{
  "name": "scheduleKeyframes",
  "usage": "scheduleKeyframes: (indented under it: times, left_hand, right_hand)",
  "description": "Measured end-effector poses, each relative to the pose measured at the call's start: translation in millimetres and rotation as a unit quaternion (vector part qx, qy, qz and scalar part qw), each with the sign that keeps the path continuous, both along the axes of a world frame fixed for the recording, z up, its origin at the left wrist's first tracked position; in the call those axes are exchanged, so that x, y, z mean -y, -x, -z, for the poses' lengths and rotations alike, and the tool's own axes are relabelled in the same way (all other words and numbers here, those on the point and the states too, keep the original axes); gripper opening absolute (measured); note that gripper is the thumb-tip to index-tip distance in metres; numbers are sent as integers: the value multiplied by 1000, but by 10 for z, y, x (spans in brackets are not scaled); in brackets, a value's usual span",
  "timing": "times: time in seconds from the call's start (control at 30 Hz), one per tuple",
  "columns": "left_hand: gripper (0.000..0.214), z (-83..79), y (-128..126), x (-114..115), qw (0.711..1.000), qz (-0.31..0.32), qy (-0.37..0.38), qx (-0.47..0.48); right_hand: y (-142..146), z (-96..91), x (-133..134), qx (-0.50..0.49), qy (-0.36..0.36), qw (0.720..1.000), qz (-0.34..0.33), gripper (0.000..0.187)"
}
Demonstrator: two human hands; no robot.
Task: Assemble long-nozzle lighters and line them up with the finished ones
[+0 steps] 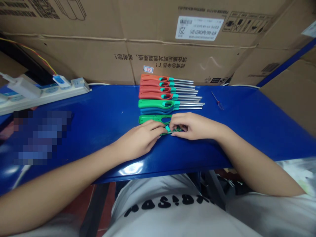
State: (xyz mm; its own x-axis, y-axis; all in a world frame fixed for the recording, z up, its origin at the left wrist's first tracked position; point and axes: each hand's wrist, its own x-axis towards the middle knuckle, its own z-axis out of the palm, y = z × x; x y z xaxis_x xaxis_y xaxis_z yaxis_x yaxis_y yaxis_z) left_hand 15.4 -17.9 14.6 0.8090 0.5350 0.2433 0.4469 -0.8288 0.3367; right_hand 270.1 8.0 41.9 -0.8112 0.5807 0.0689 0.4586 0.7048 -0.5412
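Observation:
My left hand point(148, 134) is closed on the near green lighter casing half point(163, 133), holding it low over the blue table. A turquoise trigger piece point(168, 128) shows inside that half. The curled fingers of my right hand point(194, 126) pinch at its right part; whatever small part they grip is hidden. Just beyond, another green casing half point(149, 118) lies with its hollow side up, partly covered by my right hand. Behind it are stacked long-nosed gas lighters, among them a green one point(155, 104), a blue one point(153, 110) and several red-orange ones point(151, 95), metal tubes pointing right.
A small screwdriver point(217, 100) lies right of the lighters on the blue table point(259, 131). Large cardboard boxes point(98, 62) wall off the back. At left are a white power strip point(74, 88) with plugs and a blurred-out object point(41, 138).

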Motion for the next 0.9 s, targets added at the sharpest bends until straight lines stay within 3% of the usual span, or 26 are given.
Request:
scheduleKeyframes:
  times: [0.3, 0.9]
  left_hand:
    - [33, 23, 3, -9, 1000, -1, -13, 1]
    - [36, 41, 27, -33, 999, -1, -33, -10]
  right_hand:
    - [-30, -23, -5, -3, 9, 1000, 25, 21]
    - [-100, -51, -39, 27, 10, 999, 20, 18]
